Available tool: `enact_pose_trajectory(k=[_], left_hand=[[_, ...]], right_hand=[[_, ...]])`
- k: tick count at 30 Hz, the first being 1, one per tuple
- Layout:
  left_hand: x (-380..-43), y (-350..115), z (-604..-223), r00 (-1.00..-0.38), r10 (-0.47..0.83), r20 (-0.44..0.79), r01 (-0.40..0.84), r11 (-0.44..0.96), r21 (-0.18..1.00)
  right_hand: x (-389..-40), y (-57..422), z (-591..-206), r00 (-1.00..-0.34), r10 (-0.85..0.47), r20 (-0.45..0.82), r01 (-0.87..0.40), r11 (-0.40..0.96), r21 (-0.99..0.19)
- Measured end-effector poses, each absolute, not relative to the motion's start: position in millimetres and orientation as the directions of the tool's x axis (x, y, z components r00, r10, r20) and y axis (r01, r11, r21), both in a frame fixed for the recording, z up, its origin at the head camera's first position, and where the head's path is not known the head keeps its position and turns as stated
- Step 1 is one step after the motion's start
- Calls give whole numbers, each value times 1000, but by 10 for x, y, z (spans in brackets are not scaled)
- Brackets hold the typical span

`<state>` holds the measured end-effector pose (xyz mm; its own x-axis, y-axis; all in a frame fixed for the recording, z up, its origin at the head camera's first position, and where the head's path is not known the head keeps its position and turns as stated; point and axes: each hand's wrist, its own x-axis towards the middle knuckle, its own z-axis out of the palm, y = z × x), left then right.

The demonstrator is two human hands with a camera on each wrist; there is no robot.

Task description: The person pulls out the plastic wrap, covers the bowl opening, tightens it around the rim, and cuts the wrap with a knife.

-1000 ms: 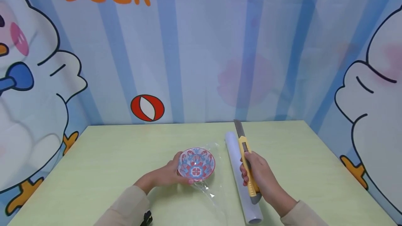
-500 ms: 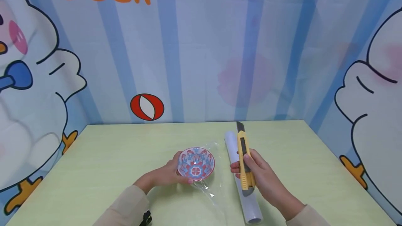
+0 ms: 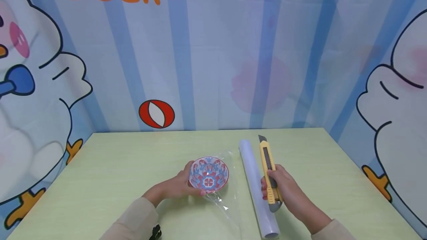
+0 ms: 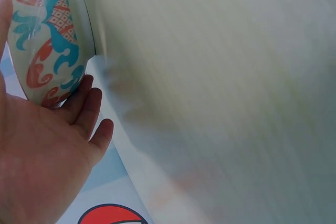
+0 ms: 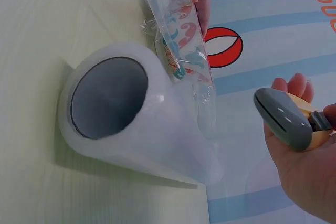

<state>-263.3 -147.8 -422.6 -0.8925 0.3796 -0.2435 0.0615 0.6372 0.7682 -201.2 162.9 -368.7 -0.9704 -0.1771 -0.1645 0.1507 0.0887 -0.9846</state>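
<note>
A small bowl (image 3: 208, 174) with a red and blue pattern stands left of the roll, with clear plastic film (image 5: 185, 40) over it. My left hand (image 3: 178, 185) holds the bowl from its left side, thumb at the near rim and fingers on the far side. In the left wrist view the fingertips of this hand (image 4: 47, 145) touch the bowl's patterned outer wall (image 4: 50, 40). My right hand (image 3: 289, 192) grips a yellow utility knife (image 3: 269, 175) above the table, its grey tip pointing away. The thumb lies along the knife's dark slider.
A whitish roll of plastic wrap (image 3: 255, 188) lies lengthwise on the pale green table (image 3: 333, 180), between the bowl and my right hand. Its hollow core (image 5: 110, 98) faces the right wrist camera. A printed curtain (image 3: 213, 55) closes off the back and sides.
My right hand has turned the knife and shifted it right and nearer. The grey piece beyond the knife's yellow body now shows shorter. My left hand and the bowl have stayed put.
</note>
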Motion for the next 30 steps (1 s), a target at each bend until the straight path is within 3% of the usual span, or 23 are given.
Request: enact_pose_trajectory(k=[10, 22, 30], left_hand=[[-2609, -1472, -4207, -891, 383, -244, 64, 636, 769], [-2604, -1464, -4223, -892, 365, -267, 32, 640, 768], [-2611, -1457, -4208, -891, 374, -257, 49, 642, 765]], right_hand=[[-2105, 1847, -3716, -908, -380, -176, 161, 71, -984], [-2425, 2113, -3964, -991, -27, -131, 114, 338, -934], [-2555, 2266, -4025, -994, 48, -94, 102, 655, -749]])
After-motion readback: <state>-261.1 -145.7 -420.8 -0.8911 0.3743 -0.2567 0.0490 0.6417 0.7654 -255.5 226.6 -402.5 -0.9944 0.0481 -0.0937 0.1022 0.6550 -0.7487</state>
